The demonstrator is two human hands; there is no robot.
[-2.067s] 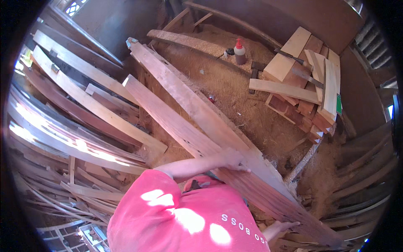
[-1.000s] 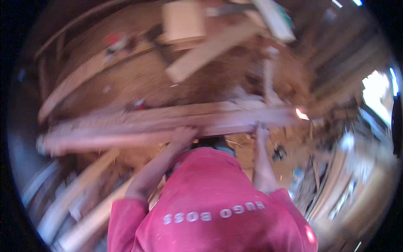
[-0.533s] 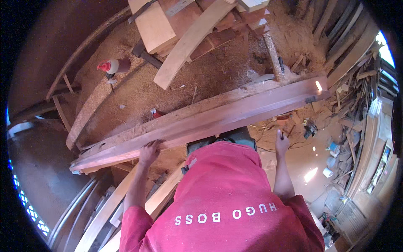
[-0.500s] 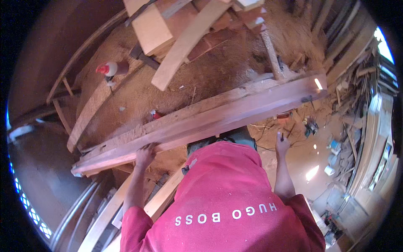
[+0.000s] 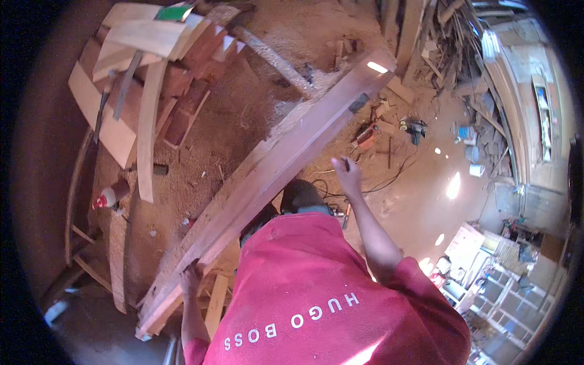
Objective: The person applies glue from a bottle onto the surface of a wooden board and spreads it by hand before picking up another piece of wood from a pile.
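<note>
A long reddish-brown wooden beam runs slantwise from the lower left to the upper right in front of me. My left hand is on its near edge towards the lower-left end, fingers curled over the wood. To the right of the beam, and apart from it, my right hand is raised with its fingers closed. A small dark thing shows at those fingers, too small to name. Beyond the hand, a red-and-dark tool lies on the floor beside a cable.
Pale and reddish cut boards are stacked at the upper left. Near them stands a bottle with a red cap. Sawdust covers the ground. Buckets and scrap wood lie to the right, with a cluttered shelf lower down.
The whole view has turned, so the beam now slants more steeply. My right hand is now a little closer to the beam's side. My left hand still touches the beam.
</note>
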